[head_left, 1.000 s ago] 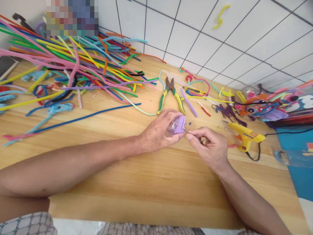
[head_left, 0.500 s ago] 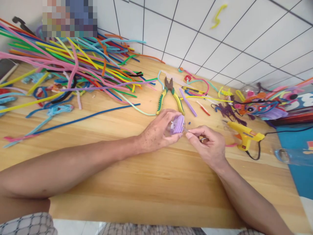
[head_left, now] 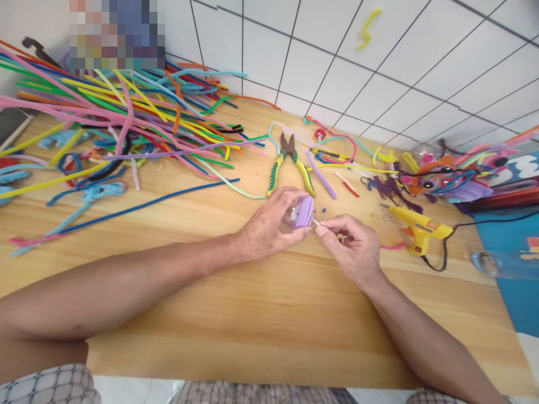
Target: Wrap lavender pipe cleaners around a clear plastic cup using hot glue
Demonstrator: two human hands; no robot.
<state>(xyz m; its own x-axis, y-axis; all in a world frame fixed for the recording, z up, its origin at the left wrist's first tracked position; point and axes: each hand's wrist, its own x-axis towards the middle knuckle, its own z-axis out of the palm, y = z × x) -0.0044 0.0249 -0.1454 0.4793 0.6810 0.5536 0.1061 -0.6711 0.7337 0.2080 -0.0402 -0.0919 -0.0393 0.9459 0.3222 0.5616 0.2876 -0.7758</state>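
My left hand (head_left: pixel 272 225) is closed round a small clear ball wrapped in lilac pipe cleaner (head_left: pixel 302 212), held just above the wooden table (head_left: pixel 236 314). My right hand (head_left: pixel 351 247) pinches a thin metal-looking pin or wire end (head_left: pixel 316 223) whose tip touches the ball's right side. A ring shows on one right finger. Green-and-yellow pliers (head_left: pixel 290 163) lie just beyond the ball. A yellow glue gun (head_left: pixel 416 229) lies to the right of my right hand.
A big heap of coloured pipe cleaners (head_left: pixel 126 118) covers the table's back left. Short pipe cleaner pieces (head_left: pixel 337 163) and a colourful pipe-cleaner figure (head_left: pixel 446 179) sit at the back right. A clear bottle (head_left: pixel 501 264) lies at the right edge. A tiled wall stands behind.
Both hands keep their grip and barely move. My right fingers have edged slightly closer to the ball. The camera has shifted a little.
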